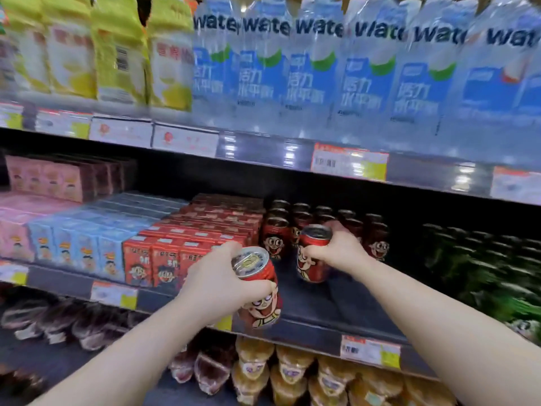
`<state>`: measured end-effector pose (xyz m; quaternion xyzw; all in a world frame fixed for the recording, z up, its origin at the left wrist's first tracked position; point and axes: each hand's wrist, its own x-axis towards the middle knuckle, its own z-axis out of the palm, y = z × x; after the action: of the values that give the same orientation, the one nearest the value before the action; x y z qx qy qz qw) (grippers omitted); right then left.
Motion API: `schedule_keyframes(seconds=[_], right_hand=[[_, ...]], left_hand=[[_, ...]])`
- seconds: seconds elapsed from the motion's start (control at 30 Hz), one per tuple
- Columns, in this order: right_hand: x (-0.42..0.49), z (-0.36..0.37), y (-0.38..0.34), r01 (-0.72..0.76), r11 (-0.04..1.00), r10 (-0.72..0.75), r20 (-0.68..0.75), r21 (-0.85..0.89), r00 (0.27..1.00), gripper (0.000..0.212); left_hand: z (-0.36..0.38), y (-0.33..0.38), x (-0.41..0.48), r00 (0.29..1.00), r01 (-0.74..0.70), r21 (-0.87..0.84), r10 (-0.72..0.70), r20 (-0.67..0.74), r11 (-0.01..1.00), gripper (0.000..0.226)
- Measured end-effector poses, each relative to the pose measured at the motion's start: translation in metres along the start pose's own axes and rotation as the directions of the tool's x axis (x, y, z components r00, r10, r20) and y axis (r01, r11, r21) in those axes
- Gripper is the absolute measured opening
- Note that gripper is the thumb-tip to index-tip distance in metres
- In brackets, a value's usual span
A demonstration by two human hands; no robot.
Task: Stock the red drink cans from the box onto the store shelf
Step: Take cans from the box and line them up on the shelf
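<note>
The person stands close to the store shelving with both bare arms stretched out, each hand clamped on its own drink can. The left hand (216, 284) wraps its fingers and thumb round a red can (260, 272) held in the air just in front of the shelf (316, 303) edge, tilted so its silver lid leans back toward the person and the cartoon face on it points down. The right hand (341, 250) reaches further in and grips a second red can (311, 259) from its right side. That can is nearly upright over the dark shelf floor; I cannot tell whether its base touches the surface. Just behind it, at the back of the shelf, stands a row of red cans (276, 234) with the same cartoon face, several deep. To their left sit red cartons (164, 260), touching the cans' side, and then blue cartons (79, 247) further left. To the right are dark green bottles (480, 259), blurred. On the shelf above hang large water bottles (366, 77) with blue labels. A price tag (370, 351) is fixed to the shelf's front edge below the right arm.
</note>
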<state>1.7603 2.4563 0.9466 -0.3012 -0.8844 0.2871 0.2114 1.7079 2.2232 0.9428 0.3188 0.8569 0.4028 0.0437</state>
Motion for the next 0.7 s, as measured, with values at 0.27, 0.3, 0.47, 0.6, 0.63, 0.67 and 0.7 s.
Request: schedule_keyframes(seconds=[0.27, 0.3, 0.47, 0.6, 0.63, 0.67, 0.7], right_hand=[[0.075, 0.021, 0.019, 0.061, 0.997, -0.055, 0.119, -0.054, 0.991, 0.069], [0.080, 0.023, 0.021, 0.062, 0.997, -0.056, 0.126, -0.050, 0.990, 0.068], [0.100, 0.022, 0.029, 0.045, 0.999, -0.044, 0.208, -0.002, 0.977, 0.063], [0.110, 0.023, 0.030, 0.070, 0.998, -0.067, 0.289, -0.001, 0.955, 0.077], [0.111, 0.025, 0.030, 0.082, 0.997, -0.078, 0.295, -0.003, 0.952, 0.079], [0.112, 0.026, 0.030, 0.091, 0.996, -0.086, 0.295, -0.004, 0.951, 0.081], [0.112, 0.027, 0.031, 0.107, 0.994, -0.100, 0.285, -0.009, 0.953, 0.083]], left_hand=[[0.006, 0.016, 0.049, 0.999, -0.039, 0.157, 0.043, -0.021, 0.987, 0.053], [0.005, 0.017, 0.056, 0.999, -0.038, 0.157, 0.041, -0.020, 0.987, 0.052], [0.004, 0.014, 0.086, 0.999, -0.035, 0.191, 0.036, -0.002, 0.981, 0.062], [0.007, 0.009, 0.105, 1.000, -0.019, 0.191, 0.017, 0.015, 0.981, 0.088], [0.009, 0.009, 0.108, 1.000, -0.023, 0.194, 0.020, 0.021, 0.981, 0.087], [0.011, 0.010, 0.111, 0.999, -0.031, 0.191, 0.025, 0.032, 0.981, 0.081], [0.013, 0.012, 0.113, 0.999, -0.030, 0.183, 0.023, 0.041, 0.983, 0.074]])
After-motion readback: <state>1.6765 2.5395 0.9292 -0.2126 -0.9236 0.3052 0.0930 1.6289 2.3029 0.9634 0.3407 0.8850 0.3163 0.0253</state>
